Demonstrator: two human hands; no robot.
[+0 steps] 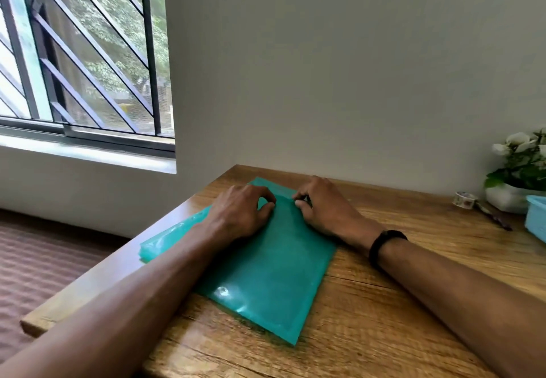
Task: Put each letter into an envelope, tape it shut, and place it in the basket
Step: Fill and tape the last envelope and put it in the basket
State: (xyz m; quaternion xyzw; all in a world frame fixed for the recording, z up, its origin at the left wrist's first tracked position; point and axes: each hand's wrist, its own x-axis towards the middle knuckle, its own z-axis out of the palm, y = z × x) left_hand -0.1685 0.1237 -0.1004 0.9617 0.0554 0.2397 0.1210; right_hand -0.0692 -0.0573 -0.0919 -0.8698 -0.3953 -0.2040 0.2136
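A teal plastic envelope lies flat on the wooden table, its mouth at the far end. A second teal envelope pokes out from under it on the left. My left hand rests on the far part of the top envelope with thumb and fingers curled, pinching at its upper edge. My right hand lies beside it, fingers curled, pinching the same edge; a black band sits on that wrist. No letter shows.
A roll of patterned tape stands at the far right, next to a white pot of flowers. A light blue basket is cut off by the right edge. The table's left edge drops to the floor below a barred window.
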